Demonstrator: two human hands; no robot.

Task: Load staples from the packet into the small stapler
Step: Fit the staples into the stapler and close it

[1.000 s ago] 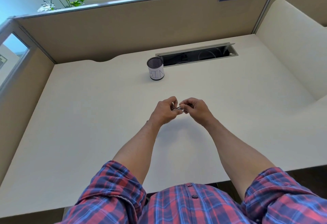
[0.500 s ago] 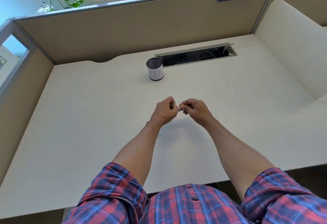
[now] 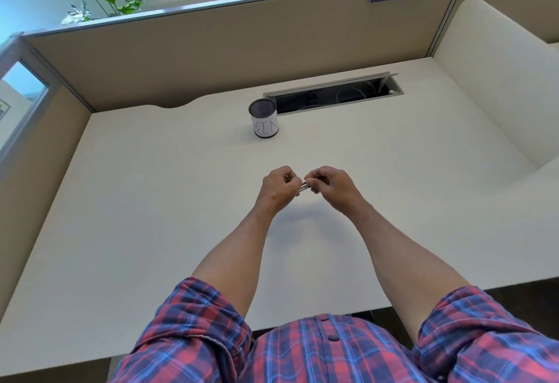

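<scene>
I see both hands raised over the desk [image 3: 151, 201], knuckles nearly touching; left hand [image 3: 278, 187] and right hand [image 3: 331, 186] each curl round an end of a small silvery metal piece [image 3: 304, 186]; stapler or staple strip, can't tell; cup marked BIN [image 3: 263, 121] stands well beyond, beside the cable slot [image 3: 332, 95].

Both forearms reach forward, bare below rolled plaid sleeves, and converge so the hands meet knuckle to knuckle. The left hand [image 3: 279, 187] is curled, its fingers tucked in a pinching grip; the right hand [image 3: 331, 186] mirrors it, fingertips bent inward and nearly touching the left's.
</scene>
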